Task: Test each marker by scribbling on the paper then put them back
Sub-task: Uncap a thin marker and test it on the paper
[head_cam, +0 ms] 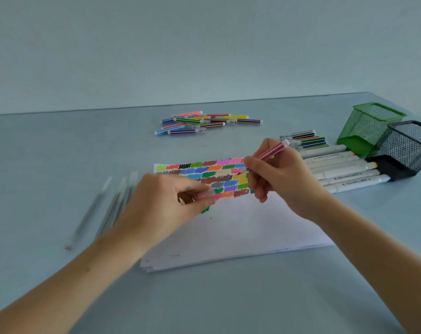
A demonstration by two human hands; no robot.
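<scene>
Pale blue table [59, 145] carries our paper [240, 225]. Over its scribbled rows, our left hand [166, 201] pinches a clear cap [208, 192]; our right hand [274, 174] grips the uncapped red marker [269, 153]. Next we scribble on bare paper. Beyond the paper lie loose markers [204, 122].

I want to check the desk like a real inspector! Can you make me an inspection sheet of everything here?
Surface: blue-grey table.
Job's things: red marker; clear cap; paper with rows of colour scribbles; pile of thin markers at the far side; thin and thick white markers to the right.
Clutter: green mesh cup and black mesh cup, both tipped; blurred clear pens on the left.
Hands: left hand pinches the cap; right hand holds the marker, tip over the scribbles.
Cables: nothing seen.
Surroundings: plain pale wall.
</scene>
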